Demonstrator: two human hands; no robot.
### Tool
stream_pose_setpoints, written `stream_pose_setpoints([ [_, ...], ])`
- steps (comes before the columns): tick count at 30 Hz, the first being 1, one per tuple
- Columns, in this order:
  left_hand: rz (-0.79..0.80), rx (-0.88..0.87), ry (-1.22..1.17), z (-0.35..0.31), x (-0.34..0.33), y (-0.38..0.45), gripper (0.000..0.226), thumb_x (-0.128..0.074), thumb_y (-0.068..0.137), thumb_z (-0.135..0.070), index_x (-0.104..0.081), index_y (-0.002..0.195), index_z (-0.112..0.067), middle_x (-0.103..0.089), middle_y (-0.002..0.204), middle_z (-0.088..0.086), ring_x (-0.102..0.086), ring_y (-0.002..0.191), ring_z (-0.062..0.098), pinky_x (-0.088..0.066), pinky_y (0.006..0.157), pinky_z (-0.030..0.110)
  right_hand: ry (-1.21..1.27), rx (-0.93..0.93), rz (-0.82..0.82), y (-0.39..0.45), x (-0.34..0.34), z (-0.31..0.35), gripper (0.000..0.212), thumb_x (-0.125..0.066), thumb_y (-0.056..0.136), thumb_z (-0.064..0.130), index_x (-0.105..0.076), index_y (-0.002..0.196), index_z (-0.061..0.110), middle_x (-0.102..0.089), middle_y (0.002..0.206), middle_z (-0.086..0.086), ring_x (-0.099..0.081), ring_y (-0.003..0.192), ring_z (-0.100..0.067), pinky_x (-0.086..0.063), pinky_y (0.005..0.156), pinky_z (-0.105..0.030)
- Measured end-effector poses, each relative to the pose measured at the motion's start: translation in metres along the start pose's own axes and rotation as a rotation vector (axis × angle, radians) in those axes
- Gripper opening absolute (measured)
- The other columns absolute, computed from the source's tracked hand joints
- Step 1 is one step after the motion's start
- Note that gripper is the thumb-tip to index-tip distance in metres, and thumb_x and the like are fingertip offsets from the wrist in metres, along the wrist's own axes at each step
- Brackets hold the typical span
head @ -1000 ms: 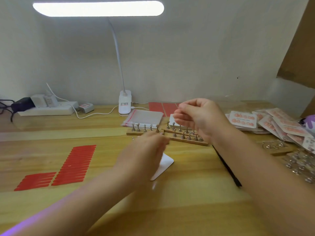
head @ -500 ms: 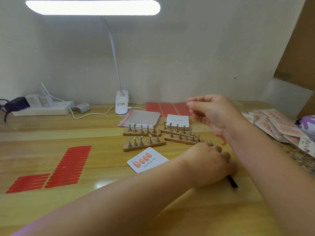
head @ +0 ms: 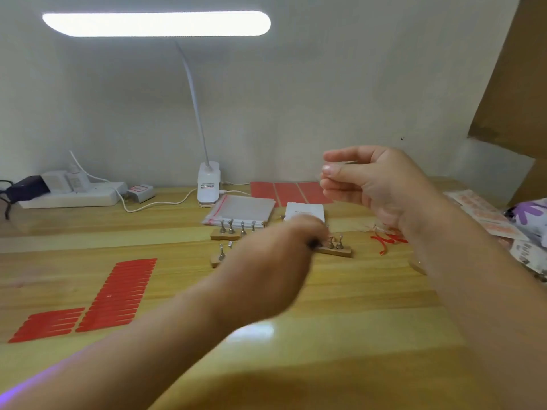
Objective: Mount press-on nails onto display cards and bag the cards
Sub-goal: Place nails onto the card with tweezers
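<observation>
Your left hand (head: 275, 255), blurred, has moved from the black tool to the wooden stud racks (head: 336, 249), grip unreadable; right hand (head: 376, 184) pinches a thin clear strip above them; white card (head: 305, 211) just behind.

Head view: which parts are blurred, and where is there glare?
Head view: the left hand is smeared by motion blur; the right hand is sharper; the lamp bar is overexposed; its glare patch lies on the table.
</observation>
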State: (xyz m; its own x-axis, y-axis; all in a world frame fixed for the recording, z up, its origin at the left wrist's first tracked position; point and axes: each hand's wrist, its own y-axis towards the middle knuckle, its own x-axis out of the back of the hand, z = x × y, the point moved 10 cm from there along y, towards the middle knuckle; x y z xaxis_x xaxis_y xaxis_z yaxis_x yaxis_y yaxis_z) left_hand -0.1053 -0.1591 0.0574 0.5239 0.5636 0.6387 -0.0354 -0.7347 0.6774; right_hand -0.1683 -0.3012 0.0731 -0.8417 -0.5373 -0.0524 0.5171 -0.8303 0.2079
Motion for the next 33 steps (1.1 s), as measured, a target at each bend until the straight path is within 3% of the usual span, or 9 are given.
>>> stream_pose_setpoints([
  [1, -0.134, 0.130, -0.096, 0.016, 0.020, -0.003, 0.025, -0.042, 0.091, -0.019, -0.057, 0.099, -0.038, -0.067, 0.079, -0.011, -0.064, 0.073, 0.007, -0.055, 0.069, 0.030, -0.003, 0.002, -0.002, -0.001, -0.002, 0.000, 0.016, -0.071, 0.081, -0.003, -0.067, 0.094, 0.004, -0.071, 0.078, -0.013, -0.071, 0.064, -0.016, -0.057, 0.058, -0.024],
  [3, -0.427, 0.177, -0.231, 0.032, 0.064, -0.012, 0.023, -0.044, 0.093, -0.017, -0.047, 0.095, -0.040, -0.069, 0.085, -0.005, -0.069, 0.074, 0.009, -0.056, 0.068, 0.023, -0.014, 0.005, 0.004, -0.004, -0.008, -0.001, 0.015, -0.072, 0.080, -0.004, -0.066, 0.092, 0.002, -0.072, 0.079, -0.015, -0.072, 0.065, -0.018, -0.057, 0.058, -0.025],
  [6, -0.594, 0.318, -0.461, 0.068, 0.094, -0.023, 0.018, -0.056, 0.092, -0.008, -0.053, 0.095, -0.025, -0.073, 0.092, -0.001, -0.073, 0.078, 0.017, -0.058, 0.073, 0.025, -0.001, -0.016, 0.076, -0.008, -0.024, -0.010, 0.011, -0.072, 0.079, -0.004, -0.067, 0.089, 0.000, -0.073, 0.073, -0.013, -0.073, 0.067, -0.020, -0.058, 0.060, -0.025],
  [9, -0.607, 0.426, -0.606, 0.086, 0.098, -0.030, 0.010, -0.063, 0.089, -0.009, -0.065, 0.093, -0.018, -0.075, 0.091, 0.005, -0.073, 0.085, 0.024, -0.058, 0.078, 0.029, 0.021, -0.053, 0.137, -0.011, -0.038, -0.020, 0.013, -0.073, 0.078, -0.005, -0.068, 0.089, -0.002, -0.074, 0.076, -0.013, -0.074, 0.073, -0.024, -0.058, 0.063, -0.026],
  [12, -0.595, 0.406, -0.638, 0.083, 0.099, -0.032, 0.014, -0.066, 0.083, -0.014, -0.076, 0.083, -0.025, -0.075, 0.092, 0.005, -0.073, 0.086, 0.025, -0.058, 0.078, 0.029, 0.048, -0.071, 0.159, -0.013, -0.045, -0.026, 0.013, -0.073, 0.077, -0.004, -0.069, 0.089, -0.001, -0.074, 0.078, -0.014, -0.074, 0.075, -0.024, -0.058, 0.063, -0.027],
  [19, -0.495, 0.329, -0.621, 0.070, 0.094, -0.026, 0.018, -0.074, 0.078, -0.010, -0.074, 0.082, -0.027, -0.074, 0.103, 0.002, -0.069, 0.102, 0.022, -0.055, 0.089, 0.031, 0.160, -0.129, 0.198, -0.018, -0.056, -0.033, 0.015, -0.070, 0.078, -0.005, -0.069, 0.093, -0.003, -0.074, 0.082, -0.018, -0.074, 0.076, -0.025, -0.059, 0.064, -0.028],
  [25, -0.534, 0.326, -0.605, 0.068, 0.098, -0.029, 0.026, -0.077, 0.076, -0.006, -0.068, 0.075, -0.030, -0.075, 0.095, 0.001, -0.072, 0.091, 0.021, -0.055, 0.078, 0.024, 0.201, -0.157, 0.198, -0.022, -0.058, -0.033, 0.008, -0.066, 0.083, -0.005, -0.069, 0.089, -0.004, -0.073, 0.079, -0.018, -0.073, 0.072, -0.025, -0.059, 0.061, -0.029],
  [33, -0.507, 0.356, -0.448, 0.055, 0.095, -0.030, 0.021, -0.074, 0.080, -0.006, -0.075, 0.091, -0.024, -0.075, 0.089, -0.009, -0.071, 0.085, 0.008, -0.051, 0.073, 0.012, 0.189, -0.131, 0.174, -0.022, -0.059, -0.033, 0.005, -0.065, 0.085, -0.004, -0.069, 0.086, -0.002, -0.073, 0.077, -0.017, -0.073, 0.070, -0.023, -0.058, 0.060, -0.028],
])
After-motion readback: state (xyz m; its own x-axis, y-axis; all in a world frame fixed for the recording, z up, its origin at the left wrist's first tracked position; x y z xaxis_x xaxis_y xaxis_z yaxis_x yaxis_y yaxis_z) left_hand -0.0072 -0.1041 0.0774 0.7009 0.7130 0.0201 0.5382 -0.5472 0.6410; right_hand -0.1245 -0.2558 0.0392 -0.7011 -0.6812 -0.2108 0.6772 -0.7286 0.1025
